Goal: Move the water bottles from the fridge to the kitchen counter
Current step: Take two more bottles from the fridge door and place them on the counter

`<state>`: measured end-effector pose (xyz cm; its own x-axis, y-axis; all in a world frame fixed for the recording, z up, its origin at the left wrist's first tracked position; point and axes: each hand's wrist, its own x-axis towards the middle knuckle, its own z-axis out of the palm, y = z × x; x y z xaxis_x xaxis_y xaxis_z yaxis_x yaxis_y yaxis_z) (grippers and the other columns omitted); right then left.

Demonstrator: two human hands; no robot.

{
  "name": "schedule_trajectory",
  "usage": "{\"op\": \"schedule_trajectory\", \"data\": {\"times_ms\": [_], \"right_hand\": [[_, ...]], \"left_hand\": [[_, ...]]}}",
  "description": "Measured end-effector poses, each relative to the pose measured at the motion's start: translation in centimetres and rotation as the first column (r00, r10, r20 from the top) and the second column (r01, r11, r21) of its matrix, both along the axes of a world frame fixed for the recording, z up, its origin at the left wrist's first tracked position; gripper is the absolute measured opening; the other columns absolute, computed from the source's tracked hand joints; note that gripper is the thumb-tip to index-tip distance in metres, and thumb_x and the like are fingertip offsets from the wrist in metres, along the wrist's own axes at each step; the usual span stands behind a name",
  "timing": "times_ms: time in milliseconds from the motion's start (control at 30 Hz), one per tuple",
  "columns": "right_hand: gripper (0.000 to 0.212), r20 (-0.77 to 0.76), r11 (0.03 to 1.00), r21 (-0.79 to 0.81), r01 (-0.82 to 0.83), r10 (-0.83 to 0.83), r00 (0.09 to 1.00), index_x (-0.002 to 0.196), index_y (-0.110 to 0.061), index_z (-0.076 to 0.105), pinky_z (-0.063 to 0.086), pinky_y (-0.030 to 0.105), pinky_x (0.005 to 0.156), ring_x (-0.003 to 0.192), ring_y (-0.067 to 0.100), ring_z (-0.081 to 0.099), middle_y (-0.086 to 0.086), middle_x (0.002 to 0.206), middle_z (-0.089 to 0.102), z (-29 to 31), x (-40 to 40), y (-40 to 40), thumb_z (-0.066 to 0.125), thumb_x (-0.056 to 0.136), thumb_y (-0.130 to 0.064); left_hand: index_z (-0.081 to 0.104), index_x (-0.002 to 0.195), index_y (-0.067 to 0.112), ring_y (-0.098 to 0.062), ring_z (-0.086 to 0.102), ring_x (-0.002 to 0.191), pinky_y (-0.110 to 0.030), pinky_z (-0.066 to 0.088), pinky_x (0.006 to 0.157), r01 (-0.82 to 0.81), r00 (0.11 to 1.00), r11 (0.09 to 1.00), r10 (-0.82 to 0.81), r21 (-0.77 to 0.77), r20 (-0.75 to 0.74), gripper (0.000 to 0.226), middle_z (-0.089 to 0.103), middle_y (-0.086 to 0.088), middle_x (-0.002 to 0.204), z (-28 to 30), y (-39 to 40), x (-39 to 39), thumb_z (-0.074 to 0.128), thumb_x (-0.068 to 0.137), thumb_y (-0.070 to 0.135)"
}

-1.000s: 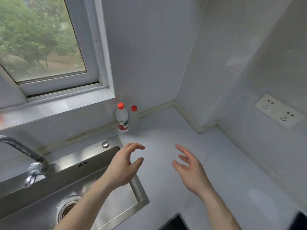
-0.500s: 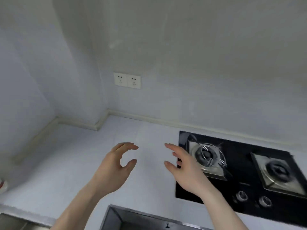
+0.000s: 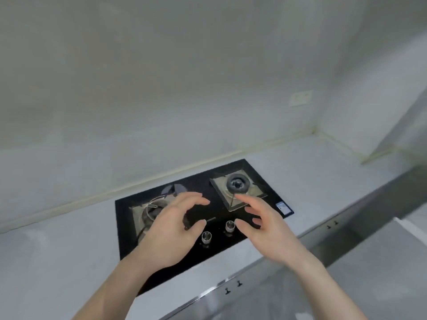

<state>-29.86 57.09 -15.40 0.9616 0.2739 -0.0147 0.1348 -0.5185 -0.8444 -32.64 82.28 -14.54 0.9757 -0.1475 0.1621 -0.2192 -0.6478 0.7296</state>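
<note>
Both hands hover at the centre of the frame above a black two-burner gas hob [image 3: 208,248]. The left hand [image 3: 168,234] has loosely curved fingers, spread wide, holding nothing. The right hand [image 3: 270,234] matches it, fingers relaxed and apart. The hob sits in the pale surface [image 3: 57,257]. Two knobs [image 3: 206,237] lie between the hands. No water bottle is in view.

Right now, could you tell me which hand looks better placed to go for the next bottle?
Neither clearly. The left hand and right hand both hover empty, side by side over the black hob, with relaxed fingers. No bottle or fridge is in view, so I cannot pick.
</note>
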Motion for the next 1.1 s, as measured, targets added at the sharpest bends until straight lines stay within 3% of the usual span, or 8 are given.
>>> {"op": "schedule_trajectory", "data": {"times_ms": [100,233,333,467,533,733,900,1100], "right_hand": [[0.053,0.02,0.984,0.027,0.174,-0.174,0.984,0.141,-0.054,0.05,0.043,0.013,0.103,0.13,-0.008,0.051,-0.035,0.142,0.047,0.8,-1.4,-6.7,0.068,0.098,-0.028],[0.052,0.054,0.903,0.01,0.43,-0.43,0.901,0.139,-0.052,0.053,0.043,0.013,0.102,0.125,-0.008,0.054,-0.032,0.14,0.051,0.6,-4.8,-14.6,0.07,0.096,-0.029],[0.053,0.066,0.796,-0.019,0.605,-0.603,0.795,0.14,-0.046,0.054,0.043,0.005,0.096,0.121,-0.004,0.056,-0.031,0.136,0.051,0.2,-8.2,-19.1,0.072,0.095,-0.026],[0.053,0.052,0.649,-0.029,0.76,-0.759,0.649,0.142,-0.047,0.051,0.047,0.021,0.105,0.125,-0.004,0.054,-0.029,0.14,0.05,0.2,-12.7,-22.2,0.071,0.096,-0.028],[0.053,0.064,0.518,-0.028,0.855,-0.853,0.519,0.142,-0.05,0.05,0.047,0.021,0.105,0.126,-0.007,0.053,-0.031,0.142,0.049,0.6,-15.5,-23.7,0.07,0.097,-0.03],[0.053,0.132,0.339,-0.009,0.941,-0.932,0.338,0.14,-0.054,0.05,0.05,0.025,0.101,0.124,-0.007,0.054,-0.033,0.138,0.049,1.5,-18.9,-25.7,0.071,0.095,-0.033],[0.053,0.154,0.118,0.021,0.993,-0.981,0.114,0.138,-0.051,0.053,0.048,0.02,0.1,0.123,-0.009,0.054,-0.032,0.137,0.052,1.9,-24.7,-27.8,0.072,0.095,-0.028],[0.053,0.187,0.04,0.03,0.999,-0.982,0.033,0.136,-0.051,0.054,0.048,0.018,0.098,0.122,-0.008,0.054,-0.031,0.134,0.053,1.6,-28.1,-31.6,0.074,0.094,-0.026]], "left_hand": [[0.062,0.127,0.043,0.011,0.043,0.133,-0.009,0.034,0.106,0.188,0.982,0.982,-0.189,0.029,0.022,0.038,0.048,0.035,0.137,0.8,-6.8,2.8,0.069,0.094,0.024],[0.06,0.126,0.045,0.008,0.044,0.133,-0.014,0.039,0.103,0.416,0.909,0.907,-0.417,0.058,-0.001,0.038,0.048,0.033,0.14,1.3,-15.0,6.0,0.068,0.094,0.026],[0.063,0.125,0.041,0.008,0.047,0.13,-0.019,0.038,0.106,0.569,0.821,0.821,-0.57,0.04,0.009,0.037,0.051,0.03,0.137,1.5,-21.0,7.6,0.07,0.092,0.023],[0.065,0.122,0.04,0.01,0.047,0.13,-0.013,0.036,0.107,0.713,0.701,0.701,-0.713,-0.01,0.009,0.038,0.052,0.031,0.134,1.3,-27.3,8.1,0.07,0.092,0.017],[0.063,0.122,0.043,0.012,0.045,0.13,-0.014,0.035,0.107,0.817,0.577,0.577,-0.817,-0.013,0.018,0.038,0.05,0.032,0.136,1.5,-31.2,8.0,0.07,0.093,0.02],[0.063,0.124,0.044,0.009,0.047,0.131,-0.02,0.038,0.109,0.907,0.421,0.421,-0.906,-0.007,0.046,0.039,0.049,0.033,0.138,1.0,-36.9,8.1,0.072,0.092,0.022],[0.062,0.122,0.046,0.007,0.049,0.129,-0.021,0.041,0.104,0.979,0.201,0.202,-0.979,0.011,0.033,0.04,0.049,0.034,0.136,1.6,-44.8,4.5,0.072,0.091,0.022],[0.062,0.121,0.045,0.009,0.048,0.127,-0.024,0.041,0.107,0.994,0.107,0.107,-0.994,-0.019,0.028,0.041,0.051,0.035,0.133,1.5,-52.6,1.1,0.07,0.09,0.019]]}}
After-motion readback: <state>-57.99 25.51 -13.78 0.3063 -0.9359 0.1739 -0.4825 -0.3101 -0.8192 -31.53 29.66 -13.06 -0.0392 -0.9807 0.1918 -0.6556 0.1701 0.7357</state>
